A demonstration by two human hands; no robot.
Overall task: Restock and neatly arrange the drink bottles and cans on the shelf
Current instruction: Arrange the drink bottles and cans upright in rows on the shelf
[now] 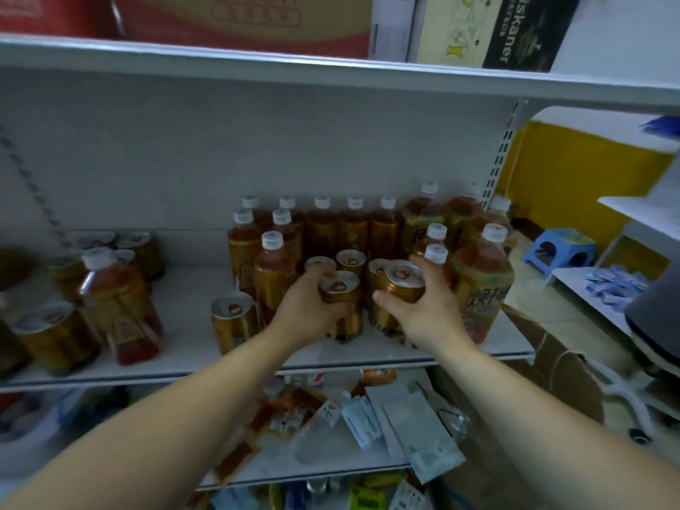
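Plainly, the left hand (307, 307) clamps the left can (339, 292) and the right hand (428, 311) the right can (403, 281), both near the shelf (147, 375) front, tight among bottles (353, 228). Crowded so, a nudge could topple neighbours, I think. Only "iskaner" reads, on a dark box (522, 31) overhead.

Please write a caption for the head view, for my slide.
The left hand grips one gold can and the right hand a second can, before amber bottles on a white shelf.
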